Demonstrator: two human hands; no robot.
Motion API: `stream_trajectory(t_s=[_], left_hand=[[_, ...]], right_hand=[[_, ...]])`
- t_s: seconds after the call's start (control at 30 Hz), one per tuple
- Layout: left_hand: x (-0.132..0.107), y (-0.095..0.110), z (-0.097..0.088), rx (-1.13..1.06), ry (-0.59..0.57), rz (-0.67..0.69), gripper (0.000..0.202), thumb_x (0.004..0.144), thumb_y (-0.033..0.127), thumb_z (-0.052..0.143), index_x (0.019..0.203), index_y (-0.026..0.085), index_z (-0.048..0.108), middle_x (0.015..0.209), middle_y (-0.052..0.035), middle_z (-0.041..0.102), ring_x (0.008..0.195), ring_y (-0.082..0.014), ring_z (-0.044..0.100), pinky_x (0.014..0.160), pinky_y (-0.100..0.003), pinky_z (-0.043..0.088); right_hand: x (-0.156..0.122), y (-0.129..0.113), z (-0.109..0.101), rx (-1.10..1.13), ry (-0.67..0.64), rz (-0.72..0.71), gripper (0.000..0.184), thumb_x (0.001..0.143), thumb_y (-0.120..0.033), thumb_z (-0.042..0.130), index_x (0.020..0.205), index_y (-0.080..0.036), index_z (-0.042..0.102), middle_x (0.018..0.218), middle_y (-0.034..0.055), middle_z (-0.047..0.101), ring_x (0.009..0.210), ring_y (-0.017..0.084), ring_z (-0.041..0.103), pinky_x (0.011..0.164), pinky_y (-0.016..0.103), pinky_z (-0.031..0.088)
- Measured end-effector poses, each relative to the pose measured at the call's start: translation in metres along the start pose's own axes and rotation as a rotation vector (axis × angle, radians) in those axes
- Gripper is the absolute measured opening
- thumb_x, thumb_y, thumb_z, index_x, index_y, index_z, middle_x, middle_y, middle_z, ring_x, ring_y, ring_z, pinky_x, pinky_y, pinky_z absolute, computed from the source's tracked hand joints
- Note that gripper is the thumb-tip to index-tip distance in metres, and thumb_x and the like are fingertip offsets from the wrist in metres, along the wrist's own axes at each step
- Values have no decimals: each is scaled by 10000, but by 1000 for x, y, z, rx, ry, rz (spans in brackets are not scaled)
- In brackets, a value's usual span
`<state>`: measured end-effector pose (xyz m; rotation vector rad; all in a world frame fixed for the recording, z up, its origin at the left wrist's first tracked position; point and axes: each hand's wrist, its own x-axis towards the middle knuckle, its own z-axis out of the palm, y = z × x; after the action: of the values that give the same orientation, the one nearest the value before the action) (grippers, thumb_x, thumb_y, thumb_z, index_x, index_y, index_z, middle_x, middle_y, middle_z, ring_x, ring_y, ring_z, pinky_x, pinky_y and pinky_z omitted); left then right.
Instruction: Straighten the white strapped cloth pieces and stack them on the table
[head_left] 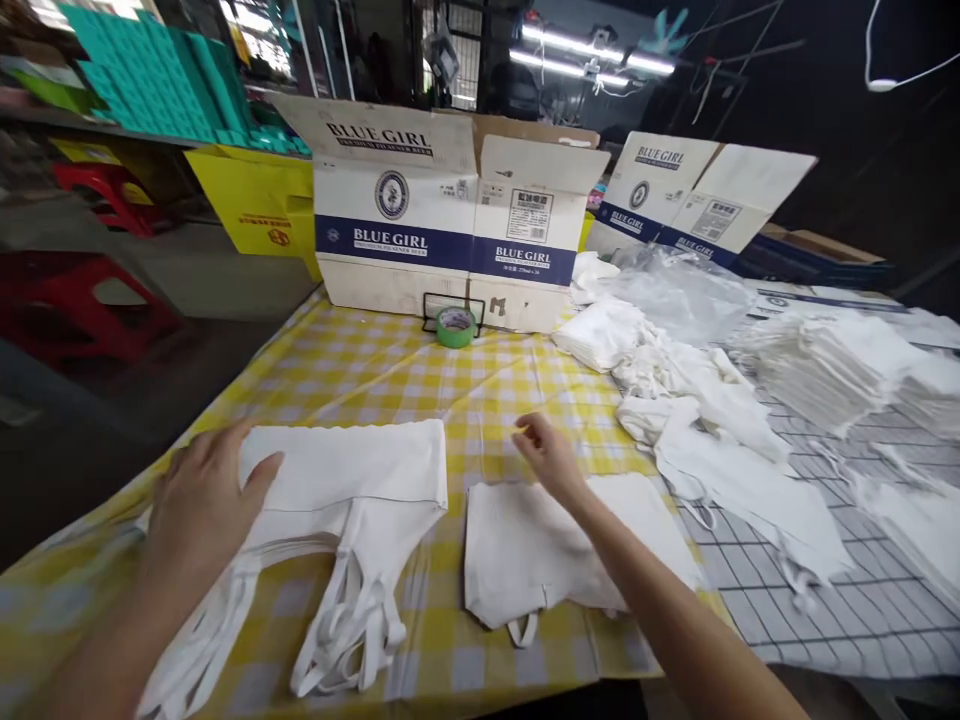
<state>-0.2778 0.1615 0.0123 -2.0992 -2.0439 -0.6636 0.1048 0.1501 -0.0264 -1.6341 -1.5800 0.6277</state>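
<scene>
My left hand [204,500] lies flat, fingers stretched, on the left edge of a stack of white cloth bags [352,480] whose long handles [352,620] trail toward me. My right hand [546,452] hovers with curled fingers at the top edge of a single white cloth bag [517,550] lying flat to the right of the stack. Nothing shows between its fingers. Both bags rest on a yellow checked tablecloth [390,370].
A green tape roll [455,326] sits before an open BLUE GIRL carton [450,215]. A loose heap of white bags [705,400], clear plastic [675,285] and neat white stacks [832,365] cover the right side. A second carton [697,195] stands behind; red stools [82,300] at left.
</scene>
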Motion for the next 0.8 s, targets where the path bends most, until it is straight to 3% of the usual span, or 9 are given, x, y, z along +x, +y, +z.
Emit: stream_trajectory(t_s=[0.03, 0.1, 0.17, 0.27, 0.33, 0.43, 0.6, 0.8], left_hand=[[-12, 19, -2, -108, 11, 31, 483, 859, 475, 375, 1261, 212, 432, 1223, -92, 521, 1100, -336, 516, 936, -419, 395], [-39, 63, 0, -290, -94, -14, 396, 838, 493, 425, 1160, 277, 504, 1036, -26, 603, 881, -233, 604, 751, -310, 466], [-63, 108, 8, -421, -305, -31, 339, 840, 487, 431, 1092, 283, 531, 911, -2, 629, 730, -177, 606, 641, -267, 458], [-84, 162, 27, -361, -521, -5, 280, 856, 446, 400, 985, 246, 549, 889, -30, 645, 748, -193, 618, 632, -280, 426], [-88, 184, 39, -227, -573, -13, 293, 856, 453, 381, 930, 220, 542, 944, -78, 648, 795, -243, 625, 620, -310, 404], [-90, 198, 54, -118, -590, -36, 315, 851, 479, 375, 906, 205, 519, 930, -117, 647, 793, -287, 625, 591, -326, 379], [-96, 200, 68, -239, -541, -57, 161, 839, 374, 441, 892, 233, 500, 910, -67, 659, 793, -235, 630, 636, -302, 395], [-98, 201, 76, -308, -475, -95, 108, 795, 334, 471, 780, 232, 503, 788, -33, 637, 726, -208, 609, 631, -293, 406]], right_hand=[[-9, 16, -24, -42, 49, 31, 223, 823, -350, 466, 972, -206, 546, 719, 4, 589, 616, 151, 524, 615, 271, 394], [-30, 52, -68, -144, 167, 130, 271, 808, -373, 469, 986, -193, 563, 738, 24, 603, 619, 162, 532, 618, 285, 402], [-52, 89, -103, -270, 255, 243, 323, 788, -399, 475, 1007, -184, 577, 762, 36, 614, 610, 169, 536, 618, 300, 402], [-79, 129, -135, -427, 310, 363, 377, 773, -435, 471, 1015, -173, 595, 806, 53, 621, 660, 190, 549, 631, 317, 402], [-91, 139, -142, -449, 286, 383, 366, 768, -452, 482, 963, -173, 616, 815, 59, 625, 693, 201, 556, 644, 322, 407], [-100, 137, -139, -378, 268, 337, 334, 768, -461, 513, 907, -180, 630, 758, 43, 620, 679, 200, 554, 649, 323, 412], [-104, 124, -124, -270, 390, 174, 314, 803, -472, 514, 885, -188, 622, 740, 34, 569, 652, 184, 519, 656, 320, 417], [-111, 129, -122, -223, 446, 166, 289, 820, -469, 519, 841, -196, 611, 810, 42, 551, 702, 178, 518, 707, 319, 427]])
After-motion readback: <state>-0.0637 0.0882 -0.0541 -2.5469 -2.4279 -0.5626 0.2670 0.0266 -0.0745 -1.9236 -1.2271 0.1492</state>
